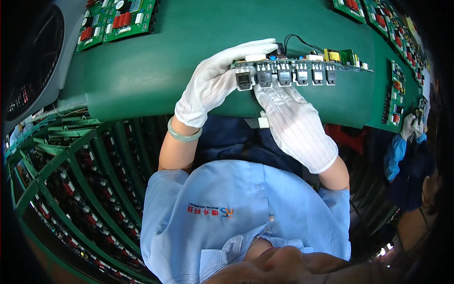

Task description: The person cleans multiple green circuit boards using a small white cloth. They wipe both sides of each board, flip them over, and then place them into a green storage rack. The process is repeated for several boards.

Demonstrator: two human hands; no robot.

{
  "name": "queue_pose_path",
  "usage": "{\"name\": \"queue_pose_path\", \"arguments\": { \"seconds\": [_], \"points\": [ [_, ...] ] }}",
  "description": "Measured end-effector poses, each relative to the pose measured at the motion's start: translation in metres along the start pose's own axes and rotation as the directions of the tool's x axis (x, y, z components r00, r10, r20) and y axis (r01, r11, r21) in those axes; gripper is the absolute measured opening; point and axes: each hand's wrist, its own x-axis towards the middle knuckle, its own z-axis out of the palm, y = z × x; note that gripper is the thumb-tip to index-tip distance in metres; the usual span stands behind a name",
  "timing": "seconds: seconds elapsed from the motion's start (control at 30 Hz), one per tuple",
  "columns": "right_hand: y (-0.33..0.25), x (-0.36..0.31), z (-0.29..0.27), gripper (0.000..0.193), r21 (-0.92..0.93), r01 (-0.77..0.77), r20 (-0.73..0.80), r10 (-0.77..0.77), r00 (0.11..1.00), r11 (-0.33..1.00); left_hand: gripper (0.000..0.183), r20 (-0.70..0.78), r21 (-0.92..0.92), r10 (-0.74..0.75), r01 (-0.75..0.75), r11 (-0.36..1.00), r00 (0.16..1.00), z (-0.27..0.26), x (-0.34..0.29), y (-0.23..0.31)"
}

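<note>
I see room to reach across the green tabletop (127, 85) left of the gloved left hand (208, 84), though circuit boards (126, 24) crowd its far-left corner and right end, and a grey-framed fan (37, 61) blocks the left

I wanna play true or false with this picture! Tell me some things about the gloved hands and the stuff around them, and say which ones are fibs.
1. The left hand grips one end of the circuit board. True.
2. The right hand has a black glove on. False: its glove is white.
3. The bracelet is on the right wrist. False: it is on the left.
4. The table has a green top. True.
5. The fan is at the picture's right side. False: it is at the left.
</note>
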Motion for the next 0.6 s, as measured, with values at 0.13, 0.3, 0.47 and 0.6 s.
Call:
{"name": "queue_pose_path", "arguments": {
  "seconds": [0.13, 0.3, 0.47, 0.6],
  "points": [
    [-0.025, 0.013, 0.007, 0.056, 0.028, 0.073, -0.084, -0.070, 0.994, 0.997, 0.056, 0.036, -0.141, -0.023, 0.028, 0.990, 0.999, 0.002, 0.003, 0.008],
    [-0.035, 0.020, 0.022, 0.062, -0.110, 0.023, 0.003, -0.023, 1.000, 0.994, 0.060, 0.046, 0.050, 0.003, -0.005, 0.999, 0.999, -0.002, 0.002, 0.008],
    [-0.027, 0.020, 0.026, 0.059, 0.032, 0.036, 0.005, -0.036, 0.999, 0.999, 0.059, 0.021, -0.079, 0.031, -0.029, 0.996, 0.999, 0.000, 0.005, 0.002],
    [-0.016, -0.003, 0.019, 0.051, 0.207, 0.048, -0.147, -0.017, 0.989, 0.977, 0.049, 0.003, -0.042, -0.049, 0.049, 0.998, 0.999, 0.002, 0.005, 0.008]
  ]
}}
